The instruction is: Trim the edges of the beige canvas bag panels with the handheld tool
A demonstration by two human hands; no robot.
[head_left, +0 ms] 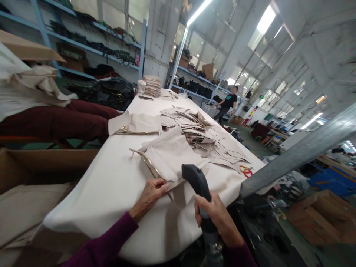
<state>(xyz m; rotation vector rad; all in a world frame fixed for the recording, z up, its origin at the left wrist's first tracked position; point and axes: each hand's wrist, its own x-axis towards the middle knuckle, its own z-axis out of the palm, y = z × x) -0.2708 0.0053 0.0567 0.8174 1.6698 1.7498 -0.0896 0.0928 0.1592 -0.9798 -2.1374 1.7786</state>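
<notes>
Black nozzle (198,181) partly beyond bottom edge.

- A fabric panel (180,150) lies on the near part of the bench (111,181), a zip (150,166) along its left side.
- The left hand (152,193) touches the panel's near edge; to its right, the right hand (217,212) holds a nozzle (196,178).
- Behind the panel lies a heap of pieces (200,136), a second panel (141,123) left of it.
- Snips (246,171) lie by the bench's right edge.
- At the far end stands a stack (152,89), a cup (141,88) just left, a phone (145,98) before them.
- Left of the bench, a carton (55,159) holds fabric (30,209) (another carton (322,218) sits at the right).
</notes>
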